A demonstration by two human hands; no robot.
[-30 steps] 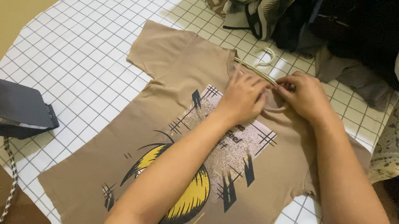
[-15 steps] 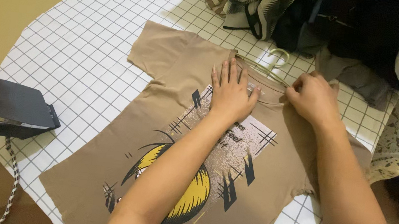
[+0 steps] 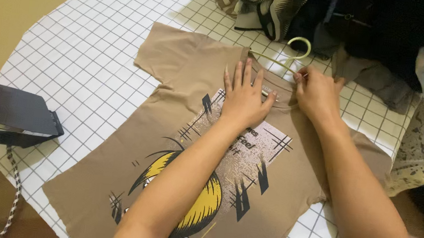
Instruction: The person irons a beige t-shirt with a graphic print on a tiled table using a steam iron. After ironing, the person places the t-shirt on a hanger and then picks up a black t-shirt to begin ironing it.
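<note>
Gridded white table cover (image 3: 97,53) under everything. Spread flat on it, front up: tan T-shirt (image 3: 171,104), neckline toward the far edge, hem toward the wearer.

Far side of the T-shirt, beyond its neckline: heap of dark and patterned clothes (image 3: 350,28), a blue-and-white piece at the heap's right end. Left of the T-shirt, at the table's near-left edge: black flat object (image 3: 5,111), kind unclear, with a braided cord (image 3: 12,192) hanging below it.

On the T-shirt's chest: pale rectangular print panel (image 3: 250,155) with speckled shading and black hatch marks at its corners; lower on the front, a yellow-and-black curved figure (image 3: 196,207), partly hidden by the left forearm. Lettering inside the panel mostly covered by the arm.

Left hand (image 3: 243,98) open, palm down, fingers spread, pressed flat on the T-shirt just below the collar; nothing gripped. Right hand (image 3: 317,94) closed at the collar's right side, fingers curled around the neck of a pale green hanger (image 3: 291,53). Hanger arm lying along the top of the T-shirt's neckline, hook curling up past the collar toward the clothes heap. Whether the right hand pinches cloth as well: cannot tell.
</note>
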